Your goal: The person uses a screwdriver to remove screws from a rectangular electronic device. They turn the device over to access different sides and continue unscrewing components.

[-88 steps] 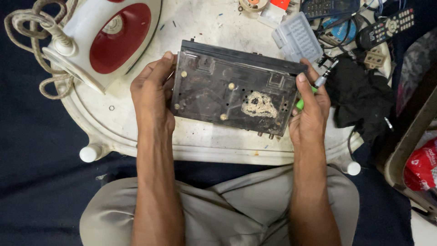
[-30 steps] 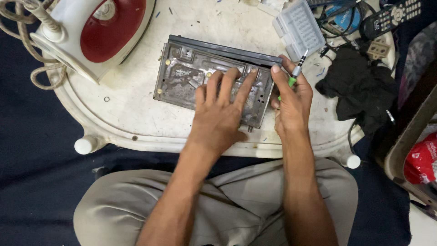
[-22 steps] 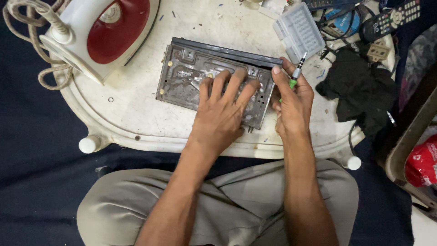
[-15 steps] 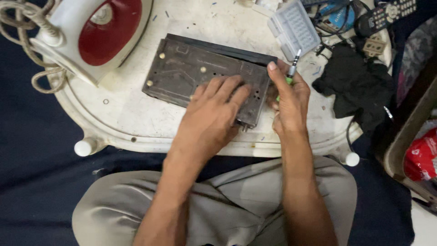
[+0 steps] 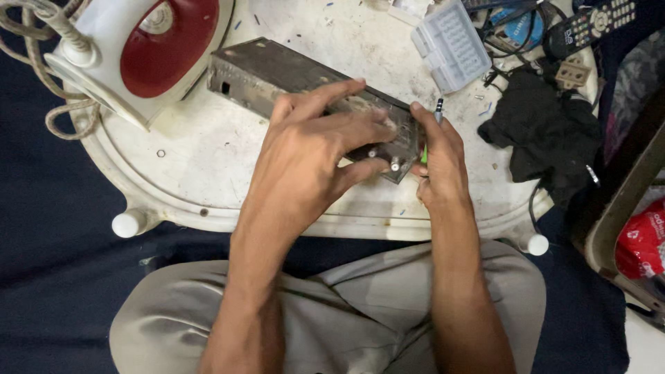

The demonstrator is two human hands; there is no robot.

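Note:
A dark, worn metal electronics chassis (image 5: 277, 76) lies tilted on the white oval table (image 5: 201, 173). My left hand (image 5: 312, 152) is spread over its right half, fingers gripping the top and near edge. My right hand (image 5: 440, 163) presses against the chassis's right end and also pinches a thin green screwdriver (image 5: 435, 114), whose metal tip sticks up past my fingers. Part of the chassis is hidden under my left hand.
A red and white clothes iron (image 5: 138, 52) with a braided cord (image 5: 41, 76) lies at the table's left. A clear plastic compartment box (image 5: 451, 45), a black cloth (image 5: 544, 131), cables and a remote control (image 5: 589, 28) crowd the right. My knees are below the table.
The chassis has been lifted and turned from lying flat to tilted on its edge. My left hand moved from its left side onto its right half; the right hand stayed at the right end.

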